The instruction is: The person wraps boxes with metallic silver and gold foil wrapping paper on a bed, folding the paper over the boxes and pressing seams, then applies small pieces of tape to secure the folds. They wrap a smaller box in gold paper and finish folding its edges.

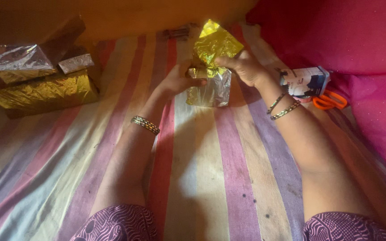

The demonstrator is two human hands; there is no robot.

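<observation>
A small box [211, 91] partly covered in shiny gold and silver foil paper stands on the striped cloth [202, 178] at the middle far side. My left hand [177, 80] presses against the box's left side, fingers on the foil. My right hand [244, 66] pinches a loose gold flap of the foil paper [215, 42] that stands up above the box. Both wrists wear bangles.
Several foil-wrapped boxes [41, 87] in gold and silver are piled at the far left. A small white and blue carton [304, 81] lies at the right with orange-handled scissors [331, 100] beside it. A pink cushion [358, 40] fills the right side.
</observation>
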